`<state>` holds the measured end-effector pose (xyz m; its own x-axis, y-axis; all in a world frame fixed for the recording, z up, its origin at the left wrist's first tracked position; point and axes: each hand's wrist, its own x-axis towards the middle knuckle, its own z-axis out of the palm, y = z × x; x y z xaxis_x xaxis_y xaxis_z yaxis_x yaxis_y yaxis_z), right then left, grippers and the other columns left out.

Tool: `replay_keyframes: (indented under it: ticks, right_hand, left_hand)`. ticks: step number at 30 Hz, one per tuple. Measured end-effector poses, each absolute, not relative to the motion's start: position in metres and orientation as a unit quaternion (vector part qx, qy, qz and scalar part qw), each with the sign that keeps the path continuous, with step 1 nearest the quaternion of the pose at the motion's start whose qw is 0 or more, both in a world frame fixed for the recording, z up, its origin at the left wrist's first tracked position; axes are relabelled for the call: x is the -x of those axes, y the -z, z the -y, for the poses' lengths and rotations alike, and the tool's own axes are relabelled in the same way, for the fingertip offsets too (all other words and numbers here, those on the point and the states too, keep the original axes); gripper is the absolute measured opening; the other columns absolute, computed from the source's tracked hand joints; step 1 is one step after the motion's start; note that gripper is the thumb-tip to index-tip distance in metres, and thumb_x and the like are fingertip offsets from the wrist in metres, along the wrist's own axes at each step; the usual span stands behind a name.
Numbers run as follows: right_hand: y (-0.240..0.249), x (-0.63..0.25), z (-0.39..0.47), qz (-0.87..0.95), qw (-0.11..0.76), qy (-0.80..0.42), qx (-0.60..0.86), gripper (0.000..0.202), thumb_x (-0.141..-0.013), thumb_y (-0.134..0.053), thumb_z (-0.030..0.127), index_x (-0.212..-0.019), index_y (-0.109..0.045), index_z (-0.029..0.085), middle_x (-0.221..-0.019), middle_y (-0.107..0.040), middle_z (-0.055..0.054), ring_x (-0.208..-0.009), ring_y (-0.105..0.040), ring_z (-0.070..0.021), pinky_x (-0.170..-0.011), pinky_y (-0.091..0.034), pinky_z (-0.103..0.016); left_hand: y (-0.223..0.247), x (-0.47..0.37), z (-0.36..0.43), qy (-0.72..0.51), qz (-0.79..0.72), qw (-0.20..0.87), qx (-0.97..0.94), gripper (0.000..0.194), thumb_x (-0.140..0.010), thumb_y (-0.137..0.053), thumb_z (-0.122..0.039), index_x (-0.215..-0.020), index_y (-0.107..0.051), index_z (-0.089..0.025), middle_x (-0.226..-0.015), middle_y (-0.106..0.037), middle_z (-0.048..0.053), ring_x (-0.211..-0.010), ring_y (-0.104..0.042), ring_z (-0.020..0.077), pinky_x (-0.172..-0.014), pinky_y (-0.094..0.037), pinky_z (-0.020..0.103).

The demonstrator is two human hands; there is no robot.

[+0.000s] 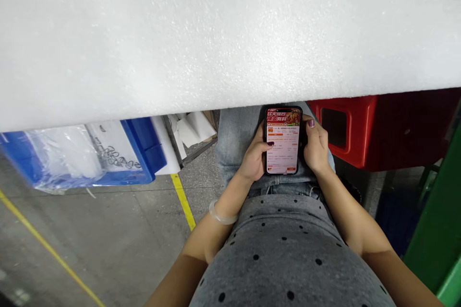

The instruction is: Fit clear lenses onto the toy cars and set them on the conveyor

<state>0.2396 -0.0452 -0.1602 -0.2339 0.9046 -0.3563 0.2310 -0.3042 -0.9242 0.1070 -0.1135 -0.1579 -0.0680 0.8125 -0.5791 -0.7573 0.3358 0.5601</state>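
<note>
A black-framed phone (pixel 283 146) is held upright over my lap, its lit screen showing a red banner above a mostly white page. My left hand (pixel 255 159) grips its left side, the thumb lying over the screen's edge and the other fingers hidden behind. On the phone's right side is my right hand (pixel 316 146), its fingers curled around the edge and partly hidden behind it. Beneath the phone are blue jeans (pixel 236 139).
A white foam-covered surface (pixel 230 33) spans the front. To the left sits a blue bin (pixel 144 148) with clear plastic bags (pixel 68 156) and small dark rings. At the right are a red plastic stool (pixel 355 129) and a green frame (pixel 439 211).
</note>
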Motion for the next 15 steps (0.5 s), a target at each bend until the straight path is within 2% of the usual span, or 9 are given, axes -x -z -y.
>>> replay_keyframes:
  ticks: [6, 8, 11, 15]
  right_hand:
    - [0.1623, -0.2376, 0.0444, 0.53, 0.295, -0.573, 0.551, 0.056, -0.097, -0.037, 0.068, -0.098, -0.072, 0.024, -0.09, -0.071, -0.004, -0.086, -0.066, -0.0229, -0.082, -0.054, -0.041]
    - [0.1623, -0.2378, 0.044, 0.53, 0.301, -0.575, 0.546, 0.055, -0.098, -0.037, 0.067, -0.097, -0.072, 0.024, -0.089, -0.071, -0.004, -0.085, -0.065, -0.0227, -0.082, -0.054, -0.04]
    - [0.1639, -0.2381, 0.0447, 0.533, 0.294, -0.576, 0.545, 0.054, -0.098, -0.036, 0.066, -0.098, -0.071, 0.025, -0.089, -0.07, -0.004, -0.086, -0.066, -0.0237, -0.082, -0.054, -0.041]
    - [0.1657, -0.2388, 0.0457, 0.537, 0.269, -0.574, 0.557, 0.054, -0.099, -0.034, 0.066, -0.103, -0.071, 0.027, -0.093, -0.07, -0.005, -0.09, -0.067, -0.0253, -0.084, -0.054, -0.044]
  left_hand:
    - [0.1595, -0.1056, 0.1168, -0.558, -0.467, 0.684, -0.057, 0.072, -0.059, -0.06, -0.01, -0.128, -0.054, -0.029, -0.119, -0.07, 0.0, -0.133, -0.053, 0.0292, -0.114, -0.039, 0.048]
    - [0.1588, -0.1062, 0.116, -0.554, -0.474, 0.683, -0.052, 0.066, -0.064, -0.062, -0.012, -0.127, -0.055, -0.028, -0.117, -0.07, 0.001, -0.131, -0.055, 0.0288, -0.114, -0.04, 0.048]
    - [0.1577, -0.1079, 0.1138, -0.562, -0.472, 0.678, -0.037, 0.044, -0.078, -0.063, -0.026, -0.122, -0.058, -0.027, -0.117, -0.071, 0.002, -0.127, -0.059, 0.0286, -0.111, -0.042, 0.048]
    - [0.1568, -0.1085, 0.1129, -0.554, -0.481, 0.678, -0.05, 0.048, -0.077, -0.066, -0.025, -0.124, -0.059, -0.028, -0.122, -0.07, 0.002, -0.129, -0.057, 0.0278, -0.111, -0.044, 0.045]
